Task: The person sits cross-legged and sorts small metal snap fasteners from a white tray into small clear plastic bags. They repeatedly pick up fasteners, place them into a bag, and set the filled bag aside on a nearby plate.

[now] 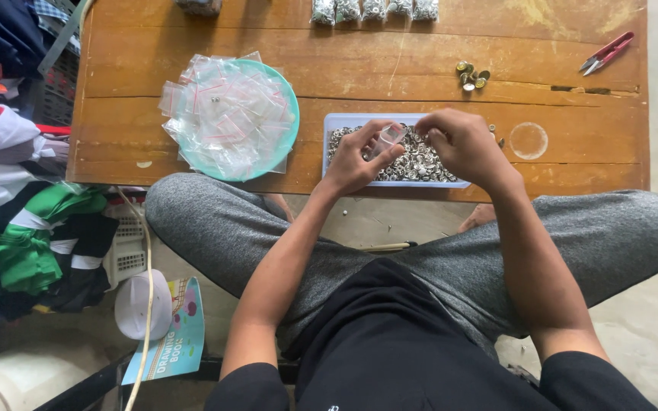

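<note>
My left hand pinches a small clear plastic bag over a pale rectangular tray heaped with small silver metal pieces. My right hand hovers over the same tray with its fingers curled together at the bag's mouth; what they hold is hidden. A turquoise plate to the left carries a pile of empty clear zip bags. Both hands work near the front edge of the low wooden table.
Several filled little bags line the far edge. A few gold-coloured pieces lie loose behind the tray, red snips at the far right. Folded clothes, a white cap and a booklet sit on the floor left.
</note>
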